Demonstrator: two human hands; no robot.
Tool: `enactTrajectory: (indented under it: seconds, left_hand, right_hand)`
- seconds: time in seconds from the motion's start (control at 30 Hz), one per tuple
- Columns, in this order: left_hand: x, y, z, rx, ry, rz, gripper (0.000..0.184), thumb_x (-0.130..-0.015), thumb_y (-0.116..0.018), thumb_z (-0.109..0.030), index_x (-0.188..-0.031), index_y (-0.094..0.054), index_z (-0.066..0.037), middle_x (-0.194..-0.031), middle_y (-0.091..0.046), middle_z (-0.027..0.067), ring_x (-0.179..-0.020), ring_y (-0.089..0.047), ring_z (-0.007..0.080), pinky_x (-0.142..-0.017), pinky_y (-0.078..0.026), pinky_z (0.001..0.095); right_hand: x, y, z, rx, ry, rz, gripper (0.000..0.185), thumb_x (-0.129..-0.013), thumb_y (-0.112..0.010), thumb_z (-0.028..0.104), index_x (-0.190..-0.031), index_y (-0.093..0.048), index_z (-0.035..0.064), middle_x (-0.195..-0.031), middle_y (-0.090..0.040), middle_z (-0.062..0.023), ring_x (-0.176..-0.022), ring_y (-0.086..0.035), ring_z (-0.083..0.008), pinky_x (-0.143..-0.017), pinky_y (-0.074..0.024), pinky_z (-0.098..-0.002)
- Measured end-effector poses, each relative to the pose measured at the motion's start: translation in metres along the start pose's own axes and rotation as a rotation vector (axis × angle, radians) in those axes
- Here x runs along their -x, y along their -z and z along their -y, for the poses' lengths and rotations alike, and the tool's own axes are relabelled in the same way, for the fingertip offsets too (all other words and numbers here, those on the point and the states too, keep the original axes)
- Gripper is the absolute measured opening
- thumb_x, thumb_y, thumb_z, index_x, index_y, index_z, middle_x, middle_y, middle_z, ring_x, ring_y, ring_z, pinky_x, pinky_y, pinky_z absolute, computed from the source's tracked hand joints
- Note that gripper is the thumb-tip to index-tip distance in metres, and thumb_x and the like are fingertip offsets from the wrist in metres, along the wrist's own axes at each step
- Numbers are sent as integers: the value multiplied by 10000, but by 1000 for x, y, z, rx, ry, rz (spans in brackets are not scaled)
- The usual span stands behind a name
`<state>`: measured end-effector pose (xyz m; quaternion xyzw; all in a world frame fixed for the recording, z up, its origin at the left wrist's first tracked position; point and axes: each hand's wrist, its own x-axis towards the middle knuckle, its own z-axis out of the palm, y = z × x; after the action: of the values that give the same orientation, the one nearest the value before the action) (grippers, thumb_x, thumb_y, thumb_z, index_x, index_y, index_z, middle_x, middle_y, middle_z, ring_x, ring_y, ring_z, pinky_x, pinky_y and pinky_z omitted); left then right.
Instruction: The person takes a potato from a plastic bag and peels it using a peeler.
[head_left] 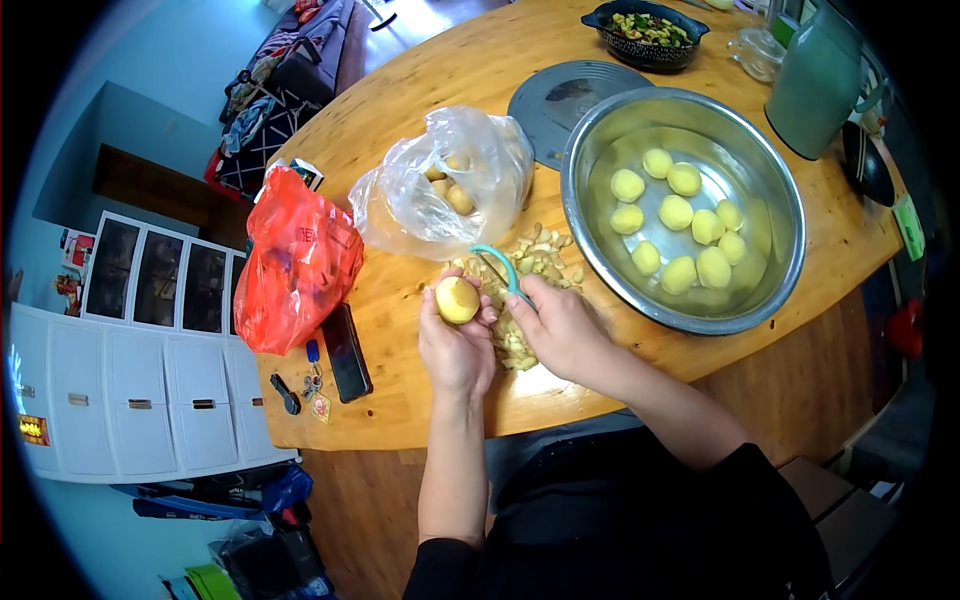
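Note:
My left hand (460,350) holds a partly peeled potato (457,299), its pale flesh facing up. In my right hand (563,327) is a teal-handled peeler (512,268), its head just above and to the right of the potato, apart from it. Beneath both hands a heap of potato peelings (540,262) lies on the wooden table. To the right, several peeled potatoes (676,212) sit in water in a large metal basin (584,235). Beyond my left hand, a clear plastic bag (395,205) holds several unpeeled potatoes (459,199).
A red plastic bag (295,260), a phone (346,352) and keys (314,382) lie on the left. Behind the basin are a round grey mat (545,100) and a dark dish of food (650,55). A green jug (815,90) stands at the far right.

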<state>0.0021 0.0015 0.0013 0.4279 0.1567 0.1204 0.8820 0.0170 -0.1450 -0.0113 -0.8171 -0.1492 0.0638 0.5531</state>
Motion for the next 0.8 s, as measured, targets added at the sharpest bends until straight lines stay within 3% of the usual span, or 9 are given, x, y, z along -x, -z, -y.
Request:
enactTrajectory:
  seconds: [0.23,0.33,0.53,0.63,0.67,0.8]
  left_hand:
    - [6,-9,11,-379,-234,-143,395,-1135,-350,-418,-1077,-532,-71,-952,-564,32,-802,-537,129,-716,-475,278]
    - [3,3,18,-565,-305,-151,359,-1134,-360,-388,-1032,-501,-75,-952,-520,16,-880,-490,109,-815,-439,274]
    - [1,12,27,-650,-536,-138,321,-1131,-371,-361,-1109,-466,-55,-987,-532,42,-861,-507,116,-762,-456,274]
    - [3,4,25,-511,-565,-155,361,-1121,-367,-393,-1079,-497,-58,-881,-592,74,-714,-552,149,-625,-477,288]
    - [5,0,19,-474,-483,-80,382,-1117,-357,-414,-1087,-499,-61,-873,-596,80,-694,-555,155,-574,-461,294]
    - [-1,-7,10,-184,-283,-129,335,-1128,-330,-393,-1131,-464,-86,-824,-553,66,-649,-537,152,-595,-466,284]
  right_hand:
    - [18,-11,18,188,263,-63,256,-1053,-517,280,-942,-506,50,-654,-651,-181,-586,-656,-405,-540,-504,-527]
    - [19,-11,18,180,274,-37,222,-1047,-518,252,-949,-500,54,-657,-655,-175,-593,-662,-397,-538,-505,-524]
    - [12,-3,16,246,146,55,217,-1043,-515,261,-984,-520,53,-682,-668,-197,-641,-670,-431,-597,-514,-566]
    - [7,1,7,220,24,59,241,-1048,-505,281,-1001,-540,47,-697,-666,-223,-678,-661,-469,-640,-501,-604]
    - [6,3,5,191,10,46,242,-1049,-504,282,-999,-541,48,-697,-664,-225,-679,-659,-471,-640,-499,-605]
    - [4,9,12,141,21,30,254,-1054,-506,293,-985,-535,50,-691,-659,-216,-666,-653,-468,-613,-493,-593]
